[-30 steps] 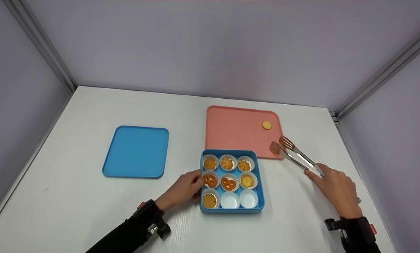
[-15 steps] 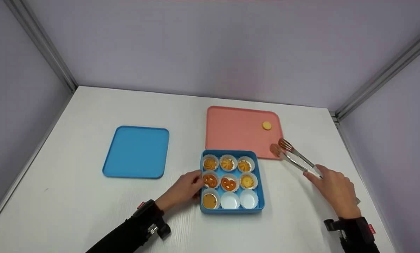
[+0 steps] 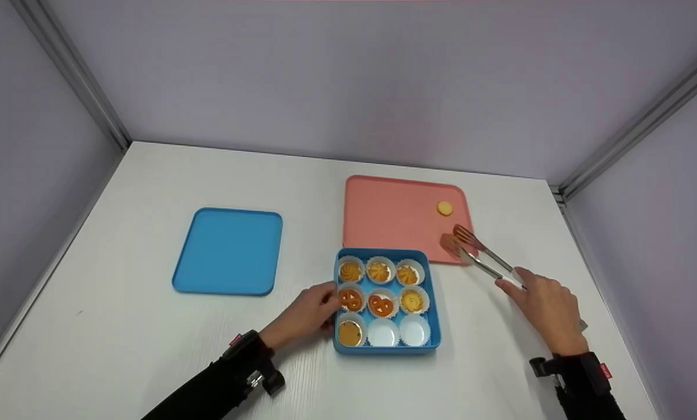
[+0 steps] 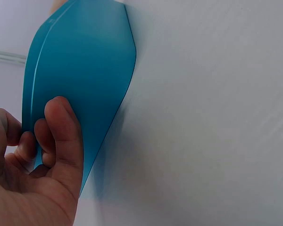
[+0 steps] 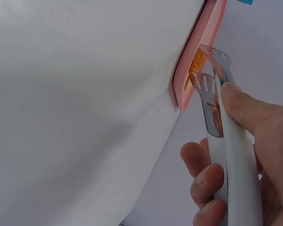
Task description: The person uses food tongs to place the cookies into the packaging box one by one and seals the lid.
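My left hand [image 3: 306, 312] grips the left rim of a blue box [image 3: 386, 351], its fingers against the outer wall in the left wrist view. Paper cups fill the box in rows. Most hold cookies, such as a pretzel [image 3: 381, 305]; two front cups, including a white paper cup [image 3: 414, 331], show no cookie. My right hand [image 3: 549, 309] holds metal tongs [image 3: 488, 259] with the tips apart, over the near right corner of a pink tray [image 3: 398, 213]. On that tray lies a round yellow cookie [image 3: 444, 208], beyond the tips. Nothing is visibly pinched by the tongs.
A flat blue square tray or lid [image 3: 228, 251] lies to the left on the white table [image 3: 150, 344]. The box stands against the pink tray's front edge. Grey panels [image 3: 348, 81] enclose the table at the back and sides.
My right hand and the tongs have shifted slightly left, bringing the tips further over the pink tray. The left hand and the box stay in place.
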Motion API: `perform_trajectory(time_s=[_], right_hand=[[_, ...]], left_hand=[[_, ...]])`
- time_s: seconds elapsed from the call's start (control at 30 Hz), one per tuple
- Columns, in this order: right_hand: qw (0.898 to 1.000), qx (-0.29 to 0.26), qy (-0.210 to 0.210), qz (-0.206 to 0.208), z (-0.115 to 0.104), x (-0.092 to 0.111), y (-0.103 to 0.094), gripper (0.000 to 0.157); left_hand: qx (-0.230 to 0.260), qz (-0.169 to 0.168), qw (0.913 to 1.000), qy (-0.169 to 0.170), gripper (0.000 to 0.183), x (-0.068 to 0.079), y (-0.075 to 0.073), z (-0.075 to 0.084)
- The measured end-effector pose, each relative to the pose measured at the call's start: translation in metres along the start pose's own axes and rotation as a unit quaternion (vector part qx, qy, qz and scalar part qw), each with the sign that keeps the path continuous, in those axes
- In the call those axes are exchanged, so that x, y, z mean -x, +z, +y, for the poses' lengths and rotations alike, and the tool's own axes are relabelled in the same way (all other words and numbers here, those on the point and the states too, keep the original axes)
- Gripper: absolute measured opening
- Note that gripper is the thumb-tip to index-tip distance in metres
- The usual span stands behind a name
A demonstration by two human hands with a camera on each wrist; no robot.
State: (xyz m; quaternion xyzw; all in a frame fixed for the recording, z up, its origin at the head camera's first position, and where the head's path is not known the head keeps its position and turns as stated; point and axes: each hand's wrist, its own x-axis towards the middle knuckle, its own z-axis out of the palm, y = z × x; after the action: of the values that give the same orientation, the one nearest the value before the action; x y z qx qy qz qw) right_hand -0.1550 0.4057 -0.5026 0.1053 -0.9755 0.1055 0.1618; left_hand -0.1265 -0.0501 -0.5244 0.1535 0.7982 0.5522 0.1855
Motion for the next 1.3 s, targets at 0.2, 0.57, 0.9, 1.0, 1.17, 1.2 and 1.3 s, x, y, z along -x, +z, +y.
perform_trajectory(time_s=[0.2, 0.57, 0.9, 1.0, 1.17, 1.2, 1.3], right_hand=[[1.000, -0.008, -0.005, -0.004, -0.007, -0.008, 0.005, 0.051], [1.000, -0.011, 0.002, -0.018, -0.011, -0.013, 0.013, 0.051], [0.999, -0.027, 0.010, -0.027, -0.010, -0.009, 0.018, 0.052], [0.999, -0.027, 0.005, -0.022, -0.008, -0.009, 0.019, 0.052], [0.999, -0.031, -0.005, -0.003, -0.007, -0.007, 0.018, 0.052], [0.999, -0.033, -0.008, 0.000, -0.007, -0.007, 0.018, 0.052], [0.999, -0.036, -0.014, 0.008, -0.010, -0.005, 0.013, 0.053]], left_hand=[[0.000, -0.001, 1.0000, 0.005, 0.016, 0.000, 0.000, 0.000], [-0.009, 0.001, 0.9999, 0.007, 0.019, 0.000, 0.001, 0.001], [0.003, 0.001, 1.0000, 0.000, 0.017, 0.000, 0.001, 0.001], [0.003, 0.003, 1.0000, 0.003, 0.016, 0.000, 0.001, -0.001], [-0.001, 0.004, 1.0000, 0.004, 0.016, -0.001, 0.001, -0.001], [-0.002, 0.004, 1.0000, 0.003, 0.016, 0.000, 0.001, 0.000], [-0.002, 0.006, 1.0000, 0.001, 0.018, 0.000, 0.001, 0.002]])
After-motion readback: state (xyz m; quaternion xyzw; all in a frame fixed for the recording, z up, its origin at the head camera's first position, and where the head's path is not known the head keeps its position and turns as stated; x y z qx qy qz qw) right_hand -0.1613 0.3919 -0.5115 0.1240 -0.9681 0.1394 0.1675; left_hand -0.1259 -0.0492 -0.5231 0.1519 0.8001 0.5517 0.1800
